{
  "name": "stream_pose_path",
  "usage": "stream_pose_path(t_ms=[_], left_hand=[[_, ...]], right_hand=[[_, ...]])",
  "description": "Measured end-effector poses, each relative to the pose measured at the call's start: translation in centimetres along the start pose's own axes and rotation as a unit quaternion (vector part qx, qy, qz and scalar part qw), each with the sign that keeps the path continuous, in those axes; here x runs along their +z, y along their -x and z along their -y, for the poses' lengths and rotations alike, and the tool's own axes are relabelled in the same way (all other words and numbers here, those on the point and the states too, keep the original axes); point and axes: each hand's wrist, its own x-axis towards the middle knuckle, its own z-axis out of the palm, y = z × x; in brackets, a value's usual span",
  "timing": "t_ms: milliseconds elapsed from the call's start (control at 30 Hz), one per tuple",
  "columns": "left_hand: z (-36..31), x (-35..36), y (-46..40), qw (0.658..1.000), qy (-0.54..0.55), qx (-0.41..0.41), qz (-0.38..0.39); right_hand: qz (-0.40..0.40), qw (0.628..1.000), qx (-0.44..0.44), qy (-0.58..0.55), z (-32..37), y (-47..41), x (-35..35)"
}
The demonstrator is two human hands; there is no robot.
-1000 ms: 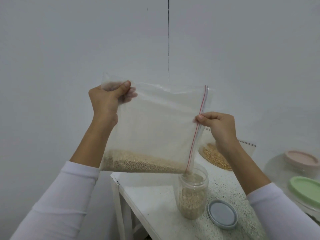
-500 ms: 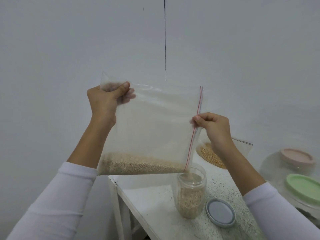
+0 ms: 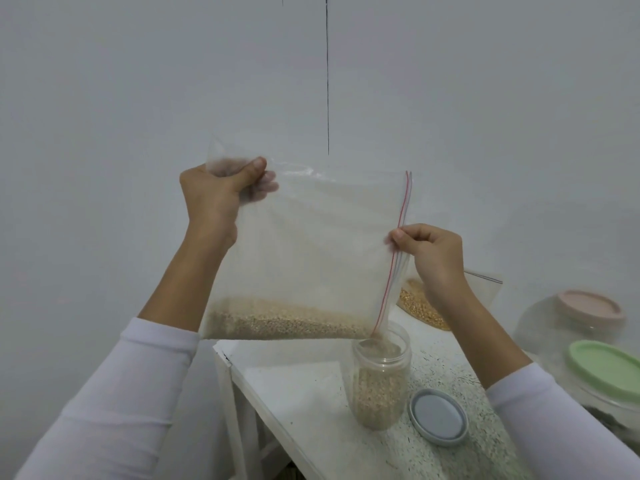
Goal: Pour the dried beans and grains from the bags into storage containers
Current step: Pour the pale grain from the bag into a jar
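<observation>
White table (image 3: 311, 393) against grey wall. My left hand (image 3: 214, 199) pinches zip bag (image 3: 311, 258) corner, right hand (image 3: 433, 251) pinches zipper edge. Bag held sideways, grain (image 3: 284, 322) at bottom, mouth over open jar (image 3: 381, 379); lid (image 3: 438, 417) just beside.

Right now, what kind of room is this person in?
Probably a home kitchen or pantry corner, though that's a guess. A zip bag of grain is being tipped into a clear jar on a small white table, with lidded storage containers nearby against a plain wall.
</observation>
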Motion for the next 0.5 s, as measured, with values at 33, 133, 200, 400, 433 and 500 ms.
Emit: stream_pose_path(t_ms=[33,133,200,400,433,500], left_hand=[[0.02,-0.05,-0.05,1.0,0.003,-0.001,-0.005],[0.07,0.09,0.06,1.0,0.001,-0.003,0.003],[-0.03,0.23,0.07,1.0,-0.006,0.0,0.012],[0.05,0.2,-0.18,1.0,-0.004,-0.002,0.013],[0.07,0.26,-0.09,1.0,-0.006,-0.003,0.02],[0.15,0.22,-0.11,1.0,-0.005,-0.005,0.017]], right_hand=[[0.004,1.0,0.001,-0.002,-0.01,-0.01,-0.03],[-0.006,1.0,0.002,-0.004,-0.07,-0.3,-0.23],[-0.009,1.0,-0.001,-0.001,-0.17,-0.25,-0.2],[-0.014,1.0,-0.003,0.003,-0.24,-0.25,-0.18],[-0.019,1.0,-0.002,0.003,-0.25,-0.27,-0.22],[-0.014,1.0,-0.002,0.006,-0.3,-0.12,-0.14]])
